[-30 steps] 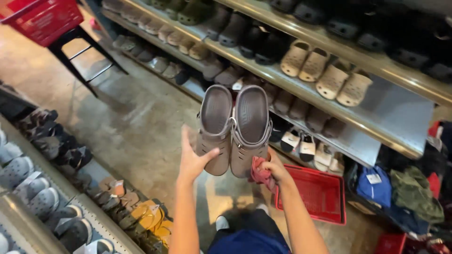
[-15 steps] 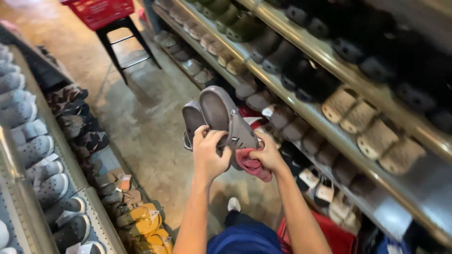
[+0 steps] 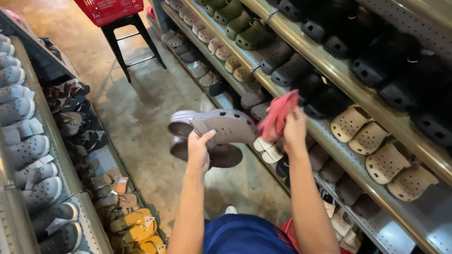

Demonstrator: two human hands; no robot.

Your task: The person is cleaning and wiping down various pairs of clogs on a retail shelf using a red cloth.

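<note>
Grey foam clogs [image 3: 214,136], probably light, are gripped at the heels by the left hand [image 3: 198,149]; a red cloth [image 3: 278,115] is clenched in the right hand [image 3: 294,131].

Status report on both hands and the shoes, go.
Left hand grips pair of grey clogs, held sideways. Right hand grips red cloth, just off the clogs. Nothing between them.
</note>
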